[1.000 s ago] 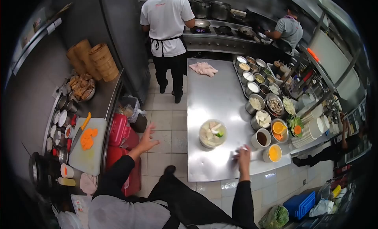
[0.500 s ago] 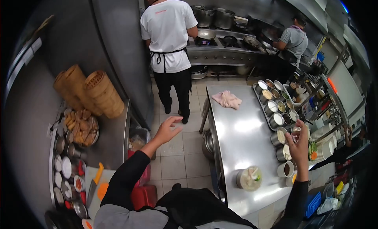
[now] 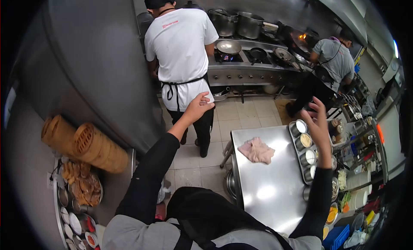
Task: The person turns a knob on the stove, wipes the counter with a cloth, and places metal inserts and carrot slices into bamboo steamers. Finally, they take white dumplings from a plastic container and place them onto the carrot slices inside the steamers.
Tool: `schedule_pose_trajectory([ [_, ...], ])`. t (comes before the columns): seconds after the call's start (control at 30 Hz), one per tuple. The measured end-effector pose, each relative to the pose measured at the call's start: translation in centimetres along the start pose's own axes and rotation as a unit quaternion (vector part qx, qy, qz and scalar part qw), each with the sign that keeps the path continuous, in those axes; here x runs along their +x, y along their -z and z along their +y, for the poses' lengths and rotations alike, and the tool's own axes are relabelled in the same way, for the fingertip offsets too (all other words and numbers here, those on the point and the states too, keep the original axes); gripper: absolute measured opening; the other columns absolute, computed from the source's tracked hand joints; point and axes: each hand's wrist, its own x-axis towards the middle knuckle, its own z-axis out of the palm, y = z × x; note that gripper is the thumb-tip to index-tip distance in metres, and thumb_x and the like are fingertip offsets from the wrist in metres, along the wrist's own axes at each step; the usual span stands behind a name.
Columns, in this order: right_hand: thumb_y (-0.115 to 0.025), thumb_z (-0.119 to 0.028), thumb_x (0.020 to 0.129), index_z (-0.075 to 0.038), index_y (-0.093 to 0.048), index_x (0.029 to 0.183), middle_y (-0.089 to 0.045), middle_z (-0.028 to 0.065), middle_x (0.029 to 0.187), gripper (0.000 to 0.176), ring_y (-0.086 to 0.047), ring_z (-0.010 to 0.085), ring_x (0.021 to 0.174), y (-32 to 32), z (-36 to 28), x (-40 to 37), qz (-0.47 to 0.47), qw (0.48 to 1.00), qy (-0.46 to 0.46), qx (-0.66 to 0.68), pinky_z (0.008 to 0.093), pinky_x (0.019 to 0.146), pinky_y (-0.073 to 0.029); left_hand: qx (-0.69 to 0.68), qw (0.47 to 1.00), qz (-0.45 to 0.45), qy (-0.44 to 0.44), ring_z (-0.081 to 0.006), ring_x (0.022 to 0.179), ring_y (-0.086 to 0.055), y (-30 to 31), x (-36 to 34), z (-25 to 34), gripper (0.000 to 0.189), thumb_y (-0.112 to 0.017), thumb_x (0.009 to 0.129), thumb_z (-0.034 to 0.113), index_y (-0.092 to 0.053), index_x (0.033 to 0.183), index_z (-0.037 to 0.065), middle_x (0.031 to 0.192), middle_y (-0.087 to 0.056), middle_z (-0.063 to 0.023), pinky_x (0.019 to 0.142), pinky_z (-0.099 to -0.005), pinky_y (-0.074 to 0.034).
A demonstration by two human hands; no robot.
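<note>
My left hand (image 3: 198, 109) is raised in the air with loosely curved fingers and nothing in it. Behind it stands a person in a white shirt (image 3: 183, 48); I see no contact. My right hand (image 3: 317, 124) is lifted too, empty, its fingers apart, over the metal tray (image 3: 293, 142) of steel tubs along the table's right side. Between and below my hands lies a crumpled pinkish cloth (image 3: 257, 150) on the steel table (image 3: 267, 179). Neither hand touches it.
At the back runs a stove (image 3: 245, 78) with pans and stockpots (image 3: 251, 25); flame shows near a second person in grey (image 3: 337, 56). Bamboo steamers (image 3: 103, 149) and a bowl of cooked meat (image 3: 87, 190) stand on the left counter. Stacked white bowls (image 3: 358, 199) are at right.
My view has shifted forward, so the table and cloth sit lower in the picture. Both hands appear higher. The clear food container on the table has gone out of sight. Flame now shows at the stove.
</note>
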Motion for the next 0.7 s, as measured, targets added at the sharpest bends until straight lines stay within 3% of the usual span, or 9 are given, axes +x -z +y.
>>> schedule_pose_trajectory([
  [0.1, -0.077, -0.036, 0.086, -0.008, -0.033, 0.151, -0.047, 0.0238, 0.141, 0.083, -0.058, 0.0270, 0.114, -9.6, 3.4, 8.7, -0.078, 0.991, -0.029, 0.105, 0.0369, 0.094, -0.050, -0.088, 0.995, -0.038, 0.036, -0.0158, 0.106, -0.059, 1.8, 5.9, -0.3, 0.074, -0.075, 0.087, 0.030, -0.039, 0.148, 0.006, 0.122, -0.059, -0.0111, 0.093, -0.0274, -0.046],
  [0.17, -0.077, -0.042, 0.085, -0.005, -0.027, 0.154, -0.041, 0.0279, 0.147, 0.092, -0.057, 0.0317, 0.121, -17.0, 4.1, 13.0, -0.149, 0.985, -0.045, 0.078, 0.0391, 0.096, -0.049, -0.093, 0.990, -0.064, 0.085, -0.0140, 0.119, -0.052, 2.9, 10.5, -2.0, 0.070, -0.064, 0.095, 0.035, -0.033, 0.153, 0.011, 0.134, -0.054, -0.0071, 0.096, -0.0310, -0.043],
  [0.23, -0.071, -0.053, 0.086, -0.003, -0.019, 0.156, -0.031, 0.0293, 0.154, 0.101, -0.049, 0.0345, 0.131, -25.3, 5.9, 16.0, -0.237, 0.962, -0.075, 0.110, 0.0422, 0.097, -0.049, -0.103, 0.992, -0.058, 0.049, -0.0145, 0.117, -0.055, 3.7, 14.4, -4.5, 0.064, -0.059, 0.098, 0.036, -0.035, 0.152, 0.012, 0.135, -0.056, -0.0078, 0.096, -0.0306, -0.044],
  [0.37, -0.054, -0.067, 0.092, 0.000, -0.010, 0.157, -0.019, 0.0240, 0.161, 0.103, -0.022, 0.0317, 0.149, -38.5, 8.3, 20.4, -0.241, 0.938, -0.149, 0.201, 0.0408, 0.116, -0.028, -0.155, 0.977, -0.119, 0.085, -0.0171, 0.114, -0.061, 6.4, 17.8, -7.0, 0.053, -0.052, 0.102, 0.032, -0.040, 0.150, 0.011, 0.131, -0.063, -0.0091, 0.097, -0.0309, -0.046],
  [0.43, -0.047, -0.064, 0.096, 0.004, -0.010, 0.156, -0.019, 0.0220, 0.161, 0.098, -0.021, 0.0296, 0.149, -41.6, 7.5, 22.4, -0.216, 0.922, -0.188, 0.262, 0.0367, 0.120, -0.018, -0.140, 0.974, -0.156, 0.087, -0.0193, 0.118, -0.060, 6.7, 17.9, -6.4, 0.054, -0.051, 0.103, 0.031, -0.039, 0.151, 0.009, 0.137, -0.059, -0.0119, 0.100, -0.0311, -0.046],
  [0.53, -0.039, -0.060, 0.101, 0.007, -0.018, 0.153, -0.027, 0.0200, 0.158, 0.087, -0.026, 0.0275, 0.146, -44.5, 8.2, 24.2, -0.263, 0.886, -0.194, 0.330, 0.0352, 0.119, -0.020, -0.170, 0.963, -0.202, 0.063, -0.0251, 0.127, -0.055, 7.2, 18.5, -7.5, 0.058, -0.056, 0.101, 0.021, -0.034, 0.153, 0.006, 0.144, -0.051, -0.0180, 0.106, -0.0342, -0.042],
  [0.57, -0.037, -0.059, 0.102, 0.008, -0.021, 0.152, -0.031, 0.0203, 0.156, 0.085, -0.027, 0.0287, 0.146, -45.3, 8.4, 24.2, -0.264, 0.901, -0.136, 0.315, 0.0347, 0.119, -0.020, -0.170, 0.958, -0.217, 0.072, -0.0251, 0.127, -0.055, 7.2, 18.5, -7.8, 0.058, -0.056, 0.101, 0.021, -0.034, 0.153, 0.006, 0.144, -0.051, -0.0180, 0.106, -0.0342, -0.042],
  [0.67, -0.045, -0.057, 0.101, 0.004, -0.027, 0.152, -0.035, 0.0193, 0.154, 0.082, -0.032, 0.0267, 0.143, -43.7, 9.3, 25.4, -0.270, 0.905, -0.132, 0.302, 0.0369, 0.115, -0.029, -0.180, 0.961, -0.203, 0.056, -0.0289, 0.131, -0.052, 7.7, 18.5, -8.7, 0.064, -0.060, 0.096, 0.005, -0.031, 0.153, 0.002, 0.145, -0.049, -0.0197, 0.110, -0.0373, -0.038],
  [0.7, -0.051, -0.052, 0.099, 0.001, -0.036, 0.147, -0.045, 0.0177, 0.146, 0.073, -0.043, 0.0240, 0.134, -43.4, 11.4, 26.2, -0.307, 0.882, -0.167, 0.317, 0.0363, 0.108, -0.037, -0.185, 0.959, -0.205, 0.064, -0.0293, 0.132, -0.051, 8.2, 18.6, -8.8, 0.065, -0.060, 0.095, 0.002, -0.031, 0.153, 0.001, 0.146, -0.048, -0.0204, 0.111, -0.0377, -0.038],
])
